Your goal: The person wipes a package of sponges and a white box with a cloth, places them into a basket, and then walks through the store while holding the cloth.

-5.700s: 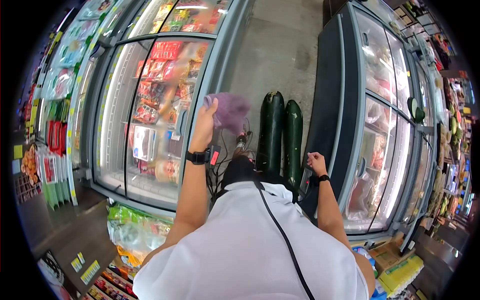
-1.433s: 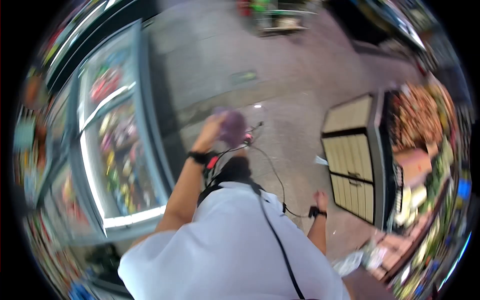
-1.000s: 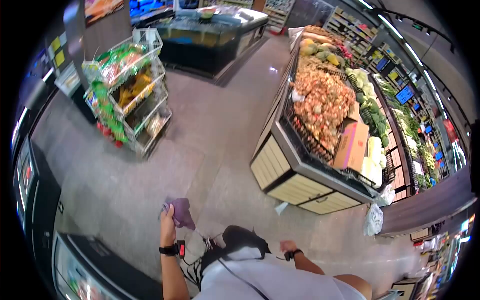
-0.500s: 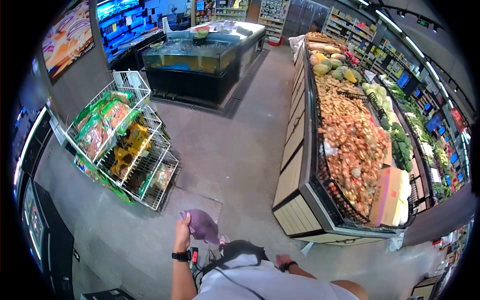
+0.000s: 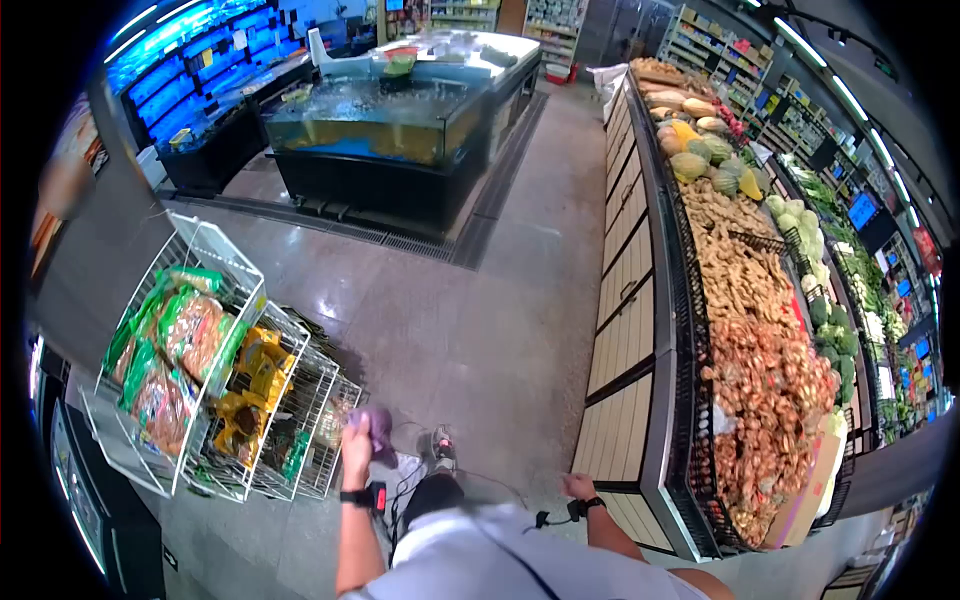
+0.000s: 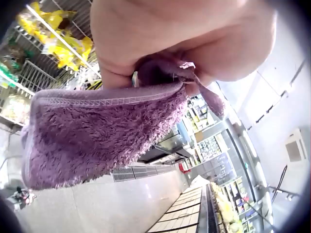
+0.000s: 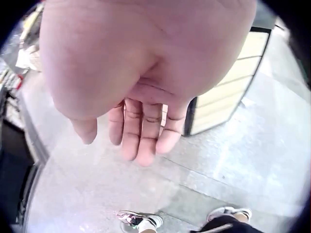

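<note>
A fuzzy purple cloth (image 5: pixel 379 432) hangs from my left hand (image 5: pixel 356 450), whose fingers are curled round it. In the left wrist view the cloth (image 6: pixel 97 136) droops below the left hand (image 6: pixel 180 39), with a small end sticking out past the fingers. My right hand (image 5: pixel 578 486) is held low beside the wooden side of the produce stand and holds nothing. Seen from the right wrist, the fingers of that hand (image 7: pixel 141 82) hang loosely bent above the floor.
A wire rack (image 5: pixel 262 400) with bagged goods stands at the left. Beyond it is a water tank (image 5: pixel 370 185) with a dark base. Along the right runs a long produce stand (image 5: pixel 625 300) heaped with vegetables. Grey floor (image 5: pixel 490 340) lies between them.
The view has moved forward along the aisle: the wire rack and the tank are nearer, and the produce stand now reaches beside the right hand. The left hand still holds the cloth.
</note>
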{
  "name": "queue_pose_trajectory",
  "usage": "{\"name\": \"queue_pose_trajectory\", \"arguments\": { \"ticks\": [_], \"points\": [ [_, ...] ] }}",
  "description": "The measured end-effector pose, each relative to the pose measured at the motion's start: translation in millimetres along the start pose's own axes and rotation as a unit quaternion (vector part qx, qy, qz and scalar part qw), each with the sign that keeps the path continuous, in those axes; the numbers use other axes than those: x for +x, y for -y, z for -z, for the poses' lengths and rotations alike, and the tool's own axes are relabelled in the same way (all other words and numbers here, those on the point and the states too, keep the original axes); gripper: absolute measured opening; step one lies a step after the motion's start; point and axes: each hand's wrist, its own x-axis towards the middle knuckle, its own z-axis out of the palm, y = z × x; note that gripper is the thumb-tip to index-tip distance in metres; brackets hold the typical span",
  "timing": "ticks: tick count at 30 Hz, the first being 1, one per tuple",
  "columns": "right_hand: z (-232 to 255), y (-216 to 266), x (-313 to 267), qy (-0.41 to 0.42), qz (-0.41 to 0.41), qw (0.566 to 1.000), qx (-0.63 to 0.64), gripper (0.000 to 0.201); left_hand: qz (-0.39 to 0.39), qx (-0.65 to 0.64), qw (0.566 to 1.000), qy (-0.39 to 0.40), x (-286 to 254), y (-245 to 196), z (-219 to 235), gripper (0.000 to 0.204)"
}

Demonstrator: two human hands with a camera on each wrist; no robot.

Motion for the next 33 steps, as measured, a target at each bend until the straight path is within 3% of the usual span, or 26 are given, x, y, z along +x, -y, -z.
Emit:
{"name": "queue_pose_trajectory", "arguments": {
  "ticks": [1, 2, 3, 4, 5, 6, 7, 9, 11, 12, 13, 15, 16, 17, 19, 20, 21, 22, 23, 24, 25, 27, 28, 29, 30, 33],
  "points": [
    [10.9, -2.9, 1.2, 0.152, 0.125, 0.965, -0.171, 0.031, -0.059, 0.047, 0.997, -0.029, 40.1, 12.2, -16.0, 0.038],
    [27.6, -32.1, 39.5, 0.286, 0.257, 0.863, -0.328, 0.029, -0.073, 0.124, 0.99, 0.008, 69.6, -6.5, -34.9, 0.04],
    [6.9, -130.2, 77.4, 0.259, 0.074, 0.959, -0.085, 0.026, -0.084, 0.2, 0.975, 0.043, 94.4, -22.5, -55.3, 0.042],
    [11.3, -121.0, 76.4, 0.261, 0.068, 0.959, -0.084, 0.026, -0.065, 0.229, 0.964, 0.116, 124.1, -27.9, -73.5, 0.042],
    [23.1, -93.0, 69.1, 0.382, 0.278, 0.878, -0.077, 0.026, -0.053, 0.254, 0.947, 0.189, 162.4, -40.4, -100.1, 0.043],
    [38.5, -59.5, 72.3, 0.477, 0.473, 0.738, -0.07, 0.026, -0.026, 0.209, 0.951, 0.228, 164.8, -90.1, -134.7, 0.045],
    [47.1, -34.0, 67.8, 0.476, 0.471, 0.739, -0.071, 0.026, -0.008, 0.237, 0.927, 0.292, 197.1, -94.6, -161.9, 0.048],
    [40.3, 4.5, 42.5, 0.391, 0.208, 0.888, 0.12, 0.03, -0.021, 0.286, 0.865, 0.411, 244.0, -119.9, -215.2, 0.042],
    [38.6, 45.4, 64.6, 0.258, -0.071, 0.919, 0.289, 0.035, 0.0, 0.197, 0.872, 0.447, 282.4, -133.7, -266.2, 0.038],
    [41.2, 64.7, 82.5, 0.31, 0.085, 0.918, 0.233, 0.036, 0.017, 0.106, 0.871, 0.48, 305.4, -144.0, -291.6, 0.037],
    [32.0, 34.1, 123.1, 0.307, 0.127, 0.924, 0.188, 0.033, 0.011, 0.11, 0.87, 0.48, 327.1, -157.3, -314.0, 0.037],
    [14.9, -25.5, 202.8, 0.287, 0.21, 0.929, 0.099, 0.027, 0.128, -0.155, 0.885, 0.421, 351.4, -177.6, -353.1, 0.037],
    [22.6, -11.2, 213.5, 0.291, 0.206, 0.929, 0.1, 0.027, 0.122, -0.196, 0.884, 0.407, 366.4, -189.4, -374.2, 0.038],
    [31.5, 26.7, 232.4, 0.264, 0.06, 0.932, 0.242, 0.025, 0.121, -0.195, 0.886, 0.404, 378.5, -192.8, -390.8, 0.038],
    [61.5, 102.5, 280.2, 0.181, -0.229, 0.825, 0.484, 0.024, 0.131, -0.243, 0.915, 0.294, 400.9, -206.1, -420.1, 0.038],
    [76.1, 120.5, 307.3, 0.186, -0.225, 0.825, 0.484, 0.024, 0.136, -0.269, 0.919, 0.253, 418.5, -201.0, -433.3, 0.04],
    [89.6, 137.2, 331.1, 0.194, -0.039, 0.925, 0.324, 0.024, 0.132, -0.267, 0.921, 0.251, 435.2, -196.1, -440.5, 0.04],
    [107.4, 150.0, 358.6, 0.186, 0.152, 0.96, 0.141, 0.024, 0.124, -0.266, 0.929, 0.224, 446.4, -200.8, -450.0, 0.042],
    [128.3, 154.2, 388.5, 0.165, 0.333, 0.927, -0.054, 0.024, 0.116, -0.267, 0.936, 0.195, 456.1, -208.2, -461.1, 0.045],
    [155.1, 158.8, 422.8, 0.169, 0.335, 0.925, -0.057, 0.024, 0.096, -0.212, 0.967, 0.101, 466.4, -213.8, -471.0, 0.041],
    [184.4, 155.2, 469.1, 0.123, 0.354, 0.909, -0.184, 0.022, 0.095, -0.214, 0.967, 0.098, 479.1, -217.6, -478.3, 0.041],
    [224.0, 154.7, 537.2, 0.026, 0.373, 0.826, -0.423, 0.017, -0.03, 0.049, 0.998, 0.028, 502.6, -223.2, -486.7, 0.039],
    [231.6, 199.6, 546.6, -0.005, 0.217, 0.876, -0.43, 0.015, -0.027, 0.051, 0.998, 0.023, 508.1, -229.2, -490.6, 0.039],
    [244.0, 245.7, 550.7, -0.038, 0.084, 0.992, -0.09, 0.015, -0.084, 0.136, 0.987, 0.013, 513.5, -233.8, -493.5, 0.041],
    [254.7, 274.5, 560.8, -0.069, -0.064, 0.961, 0.262, 0.016, -0.141, 0.219, 0.966, 0.004, 517.2, -242.4, -497.8, 0.043],
    [281.8, 346.0, 598.6, -0.089, -0.075, 0.963, 0.242, 0.02, -0.201, 0.35, 0.915, -0.015, 545.5, -251.5, -512.9, 0.044]
  ]
}}
